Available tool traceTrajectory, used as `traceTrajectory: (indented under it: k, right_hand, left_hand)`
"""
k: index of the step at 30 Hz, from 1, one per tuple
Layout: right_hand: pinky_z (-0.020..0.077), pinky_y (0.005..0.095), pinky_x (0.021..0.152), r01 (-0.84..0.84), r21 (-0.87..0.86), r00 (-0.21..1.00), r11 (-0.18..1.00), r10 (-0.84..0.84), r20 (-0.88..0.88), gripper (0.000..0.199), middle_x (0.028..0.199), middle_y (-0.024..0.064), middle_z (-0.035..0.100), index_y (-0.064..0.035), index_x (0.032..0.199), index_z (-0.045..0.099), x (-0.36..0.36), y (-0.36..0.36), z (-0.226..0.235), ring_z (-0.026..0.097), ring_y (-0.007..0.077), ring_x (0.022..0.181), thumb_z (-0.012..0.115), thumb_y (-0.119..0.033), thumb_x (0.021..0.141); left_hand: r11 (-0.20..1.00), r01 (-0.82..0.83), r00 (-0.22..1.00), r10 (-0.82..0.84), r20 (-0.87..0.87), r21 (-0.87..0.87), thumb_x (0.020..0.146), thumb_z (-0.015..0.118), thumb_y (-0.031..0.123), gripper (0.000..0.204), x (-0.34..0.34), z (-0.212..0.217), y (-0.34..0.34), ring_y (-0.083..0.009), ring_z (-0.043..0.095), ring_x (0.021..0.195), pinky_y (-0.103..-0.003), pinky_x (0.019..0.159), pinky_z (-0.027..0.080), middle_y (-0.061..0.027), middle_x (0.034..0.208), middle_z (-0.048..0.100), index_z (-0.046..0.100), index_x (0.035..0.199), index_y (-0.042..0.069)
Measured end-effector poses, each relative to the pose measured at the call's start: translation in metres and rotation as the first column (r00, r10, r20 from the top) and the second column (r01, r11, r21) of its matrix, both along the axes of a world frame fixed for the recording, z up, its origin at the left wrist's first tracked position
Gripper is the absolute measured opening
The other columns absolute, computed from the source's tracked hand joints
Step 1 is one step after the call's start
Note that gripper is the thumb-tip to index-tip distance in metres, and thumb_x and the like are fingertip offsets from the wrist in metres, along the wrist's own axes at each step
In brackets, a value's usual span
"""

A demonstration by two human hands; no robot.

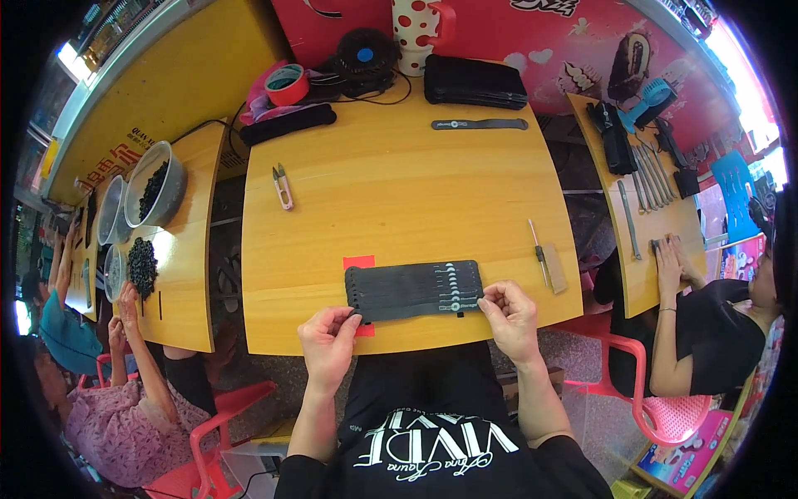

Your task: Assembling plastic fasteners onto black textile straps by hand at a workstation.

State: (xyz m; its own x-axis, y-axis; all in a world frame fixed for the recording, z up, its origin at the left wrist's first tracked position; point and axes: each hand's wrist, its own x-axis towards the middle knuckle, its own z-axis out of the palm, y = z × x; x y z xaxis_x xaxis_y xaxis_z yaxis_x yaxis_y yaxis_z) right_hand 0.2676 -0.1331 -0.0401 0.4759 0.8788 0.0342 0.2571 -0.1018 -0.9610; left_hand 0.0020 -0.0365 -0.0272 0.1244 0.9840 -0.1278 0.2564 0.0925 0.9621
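Observation:
Several black straps [395, 289] lie overlapped in a flat, fanned row near the front edge of the wooden table. Each has rounded ends, and pale print shows toward their right side. My left hand [327, 345] pinches the left end of the nearest strap between thumb and fingertips. At that strap's other end, my right hand [510, 318] grips with thumb and forefinger. Between my hands the strap stretches straight along the row's near edge. Red tape [359, 262] shows on the tabletop beyond the row's left end, and another red piece sits beside my left fingers.
Pink-handled thread snips [283, 188] lie left of centre. A thin pointed tool [539, 252] rests by a brown block [554, 268] at right. Along the back are a single strap [480, 125], a black stack [475, 82], a fan [366, 55] and a tape roll [286, 84]. People work at both side tables.

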Motion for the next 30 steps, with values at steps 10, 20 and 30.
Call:
traceTrajectory:
  k: [10, 20, 30]
  right_hand:
    - [0.0424, 0.0186, 0.056, 0.057, 0.019, 0.998, 0.998, -0.056, -0.019, 0.016, 0.076, -0.0005, 0.058, 0.0002, 0.094, 0.061, -0.0021, 0.0043, -0.002, 0.051, 0.0032, 0.063, 0.069, 0.007, 0.082]
    - [0.0427, 0.019, 0.054, 0.074, 0.01, 0.997, 0.997, -0.073, -0.022, 0.017, 0.074, 0.0001, 0.058, 0.0003, 0.092, 0.059, -0.0015, 0.0053, -0.0026, 0.051, 0.0032, 0.061, 0.07, 0.008, 0.081]
    - [0.0439, 0.0194, 0.055, 0.104, 0.029, 0.995, 0.994, -0.104, 0.008, 0.016, 0.072, 0.0005, 0.059, 0.0007, 0.09, 0.059, -0.0038, 0.0064, -0.0026, 0.053, 0.0036, 0.062, 0.071, 0.007, 0.081]
  left_hand:
    - [0.999, -0.001, 1.0, 0.0, -0.018, -0.046, 0.083, 0.071, -0.005, 0.011, 0.0002, 0.0019, 0.0018, -0.005, 0.057, 0.06, -0.021, 0.054, 0.046, -0.0045, 0.075, 0.068, 0.071, 0.093, -0.007]
    - [0.998, 0.009, 0.999, -0.011, -0.036, -0.062, 0.082, 0.071, -0.004, 0.01, -0.0001, 0.0015, 0.0035, -0.0041, 0.057, 0.061, -0.021, 0.054, 0.045, -0.0029, 0.072, 0.066, 0.071, 0.092, -0.007]
    - [0.999, 0.014, 0.999, -0.015, -0.043, -0.029, 0.082, 0.072, -0.004, 0.01, -0.0006, -0.0015, 0.0033, -0.0057, 0.059, 0.062, -0.022, 0.056, 0.047, -0.0053, 0.073, 0.068, 0.071, 0.091, -0.007]
